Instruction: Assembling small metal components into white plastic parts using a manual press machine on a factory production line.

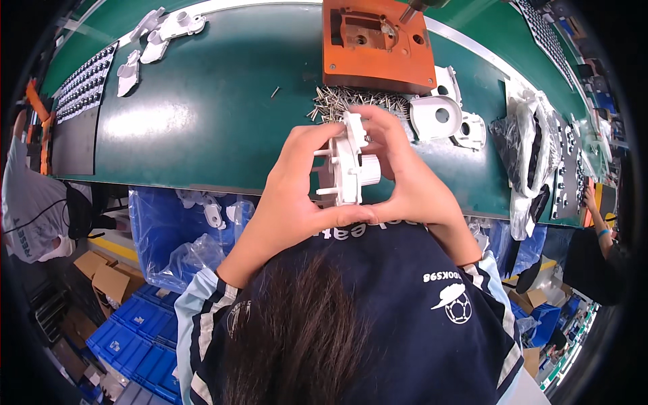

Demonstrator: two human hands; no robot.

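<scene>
A white plastic housing (347, 162) with pegs on one side and a ribbed round knob on the other is held up on edge between my hands, above the bench's near edge. My left hand (293, 172) grips it from the left, fingers at its top and thumb below. From the right, my right hand (412, 172) closes on it in the same way, both thumbs meeting under it. Just beyond my fingers lies a heap of metal pins (334, 101). Behind the heap stands an orange fixture block (378, 50) with a recessed top.
White housing parts lie right of the fixture (435, 118) and at the far left (162, 34). Black parts stand in rows on a left board (84, 81). Plastic bags (530, 142) lie at right. A lined blue bin (162, 229) sits below the edge. Other people work at both sides.
</scene>
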